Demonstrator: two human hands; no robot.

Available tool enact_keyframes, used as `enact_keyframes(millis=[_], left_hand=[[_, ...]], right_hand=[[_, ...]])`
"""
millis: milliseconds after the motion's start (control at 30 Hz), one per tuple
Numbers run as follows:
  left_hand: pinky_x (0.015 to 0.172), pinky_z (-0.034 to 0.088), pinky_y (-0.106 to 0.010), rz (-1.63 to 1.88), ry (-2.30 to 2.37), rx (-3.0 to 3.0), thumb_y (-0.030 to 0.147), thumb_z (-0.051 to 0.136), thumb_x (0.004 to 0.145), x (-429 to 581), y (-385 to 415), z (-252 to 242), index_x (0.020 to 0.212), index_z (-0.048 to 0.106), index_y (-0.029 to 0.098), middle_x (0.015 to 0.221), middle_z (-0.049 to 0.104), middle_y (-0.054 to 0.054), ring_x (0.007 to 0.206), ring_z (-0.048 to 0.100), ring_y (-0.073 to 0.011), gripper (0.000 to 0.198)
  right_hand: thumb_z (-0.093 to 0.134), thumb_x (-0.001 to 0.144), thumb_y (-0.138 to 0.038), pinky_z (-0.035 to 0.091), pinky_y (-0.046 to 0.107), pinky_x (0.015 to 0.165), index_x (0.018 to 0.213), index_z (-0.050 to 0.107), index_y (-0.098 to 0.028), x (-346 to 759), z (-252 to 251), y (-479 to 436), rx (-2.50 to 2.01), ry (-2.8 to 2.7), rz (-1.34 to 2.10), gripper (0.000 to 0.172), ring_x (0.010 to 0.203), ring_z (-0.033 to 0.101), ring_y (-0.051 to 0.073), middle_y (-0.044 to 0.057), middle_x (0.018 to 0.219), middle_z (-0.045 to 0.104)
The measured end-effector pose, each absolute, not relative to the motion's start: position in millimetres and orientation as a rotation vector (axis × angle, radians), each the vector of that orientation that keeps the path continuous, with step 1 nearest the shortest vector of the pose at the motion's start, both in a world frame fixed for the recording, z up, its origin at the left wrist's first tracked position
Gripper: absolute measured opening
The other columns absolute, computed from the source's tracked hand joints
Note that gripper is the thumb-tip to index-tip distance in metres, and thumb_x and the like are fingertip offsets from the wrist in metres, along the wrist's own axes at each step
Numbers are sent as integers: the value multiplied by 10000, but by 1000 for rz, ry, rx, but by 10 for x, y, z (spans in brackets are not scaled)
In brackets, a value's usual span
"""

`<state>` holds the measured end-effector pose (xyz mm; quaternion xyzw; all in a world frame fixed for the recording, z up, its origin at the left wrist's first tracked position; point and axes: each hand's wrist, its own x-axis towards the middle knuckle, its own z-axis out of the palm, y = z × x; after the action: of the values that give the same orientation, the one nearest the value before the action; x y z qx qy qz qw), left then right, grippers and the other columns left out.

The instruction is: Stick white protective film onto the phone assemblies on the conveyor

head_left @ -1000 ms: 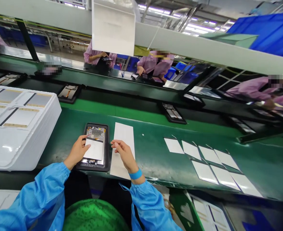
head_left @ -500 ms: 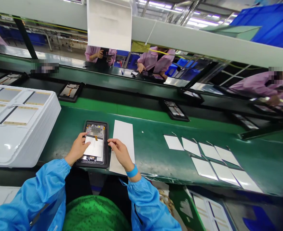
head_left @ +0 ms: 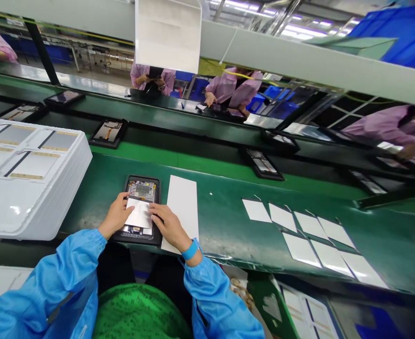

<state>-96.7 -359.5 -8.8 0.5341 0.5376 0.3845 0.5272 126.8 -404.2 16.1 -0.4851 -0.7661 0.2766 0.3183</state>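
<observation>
- With 12 o'clock set across the line from me, my left hand (head_left: 117,216) and right hand (head_left: 170,227) rest apart on opposite edges of a white sheet (head_left: 138,213), fingers lying flat. I cannot tell whether they pinch it or only press it down; either way, that placement looks meant to keep it square.
- The sheet covers the lower part of an opened tablet (head_left: 142,190) at my 6 o'clock, leaving its circuit board bare toward 12 o'clock. The tablet sits flat on the green conveyor worktop (head_left: 221,221), close against my body, probably for steady, close-up handling.
- A long white strip (head_left: 182,207) lies at the tablet's 3 o'clock, just beside it, under my right wrist.
- Seven white sheets (head_left: 301,249) sit in two rows at 3 o'clock, separated, I judge, so each lifts singly.
- A stack of white trays (head_left: 34,202) stands at 9 o'clock, within easy reach.
- Co-workers in pink gowns (head_left: 233,89) work across the line around 12 o'clock.
</observation>
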Motion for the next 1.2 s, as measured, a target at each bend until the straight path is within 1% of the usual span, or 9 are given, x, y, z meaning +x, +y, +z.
enact_keyframes(millis=[133, 300, 633, 800, 1033, 1100, 1200], left_hand=[[707, 542, -353, 903, 1283, 1293, 287, 626, 765, -957, -3598, -91, 1228, 439, 171, 986, 717, -107, 820, 703, -230, 513], [695, 536, -339, 903, 1326, 1314, 260, 628, 760, -960, -3585, -94, 1226, 448, 168, 992, 714, -109, 815, 696, -223, 508], [682, 532, -333, 912, 1315, 1311, 293, 646, 767, -971, -3562, -154, 1225, 452, 176, 952, 719, -87, 800, 696, -223, 511], [705, 525, -328, 888, 1325, 1387, 271, 634, 779, -980, -3569, -117, 1245, 467, 177, 925, 718, -69, 806, 694, -216, 503], [731, 523, -332, 865, 1478, 1610, 212, 601, 804, -978, -3574, -64, 1240, 509, 171, 999, 668, -69, 725, 650, -172, 448], [778, 522, -350, 822, 1525, 1718, 198, 593, 813, -972, -3577, -34, 1239, 519, 158, 1011, 661, -81, 785, 653, -191, 435], [874, 501, -385, 752, 1599, 1892, 200, 582, 834, -964, -3591, 7, 1247, 525, 142, 1096, 643, -117, 953, 642, -241, 422]], right_hand=[[501, 983, -194, 484, 438, 1041, 1177, 688, -229, 1244, 119, -4038, -1255, -2103, 669, 271, 1209, 559, 226, 74, 1292, 662], [510, 978, -184, 500, 441, 1028, 1180, 693, -209, 1218, 110, -4030, -1276, -2119, 646, 274, 1197, 559, 231, 82, 1270, 676], [508, 975, -174, 505, 445, 1020, 1167, 696, -184, 1201, 123, -4032, -1298, -2121, 623, 269, 1174, 560, 241, 92, 1271, 671], [505, 974, -168, 505, 448, 1021, 1170, 692, -185, 1198, 87, -4046, -1296, -2131, 604, 272, 1182, 552, 244, 84, 1285, 663], [493, 978, -163, 505, 434, 1023, 1160, 701, -184, 1173, 83, -4048, -1315, -2155, 558, 277, 1179, 554, 243, 79, 1281, 665], [495, 974, -155, 507, 434, 1022, 1157, 703, -181, 1168, 97, -4047, -1324, -2160, 558, 278, 1177, 557, 244, 81, 1279, 666], [502, 969, -147, 508, 438, 1022, 1147, 706, -175, 1167, 109, -4048, -1333, -2168, 553, 273, 1170, 561, 248, 83, 1275, 669]])
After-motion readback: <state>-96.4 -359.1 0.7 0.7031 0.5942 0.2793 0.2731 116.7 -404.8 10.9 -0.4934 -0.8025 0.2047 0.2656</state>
